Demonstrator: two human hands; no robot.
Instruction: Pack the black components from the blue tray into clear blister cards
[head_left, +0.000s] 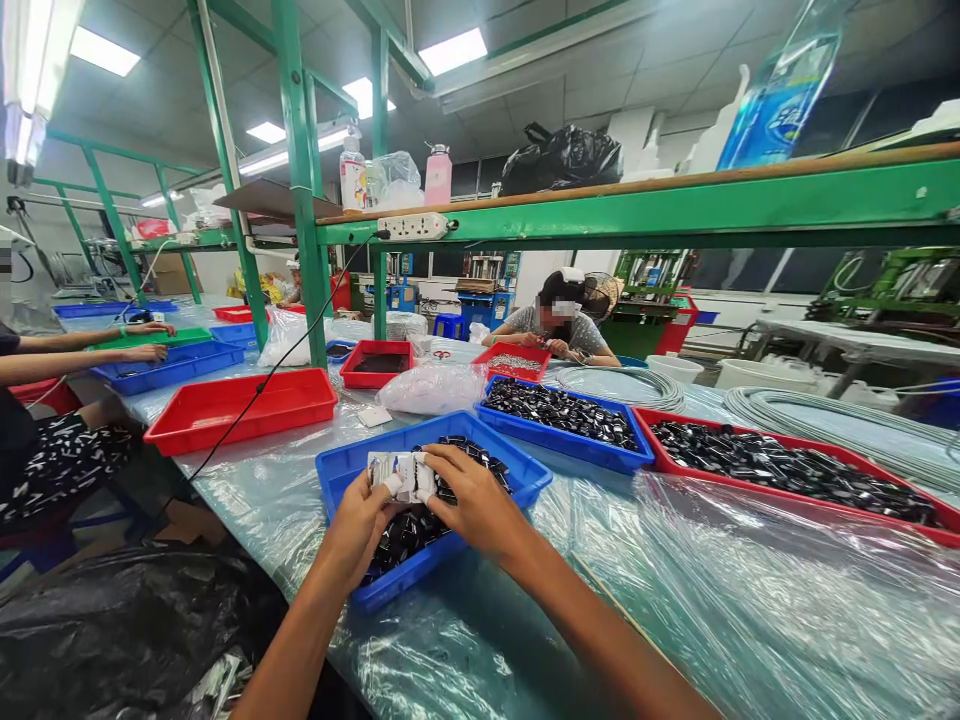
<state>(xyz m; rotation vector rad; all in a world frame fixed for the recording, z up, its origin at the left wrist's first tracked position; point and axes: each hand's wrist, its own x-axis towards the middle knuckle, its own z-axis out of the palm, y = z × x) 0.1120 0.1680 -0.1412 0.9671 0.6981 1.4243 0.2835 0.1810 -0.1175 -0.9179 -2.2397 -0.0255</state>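
Note:
My left hand (360, 525) and my right hand (469, 497) hold a small white packet (403, 474) between them, each with fingers closed on one end. White covers show on some of my fingertips. The packet has some dark and blue marks; its details are too small to tell. Right under my hands stands a blue tray (341, 452) with many small black shiny parts (409, 535) in it.
Behind are a blue tray (577, 455) and a red tray (817, 512) of black parts, and a red tray (240, 425) at left. A person (561, 320) works across the table. Another person's arms (82, 360) reach in at left. A green shelf (637, 225) spans above.

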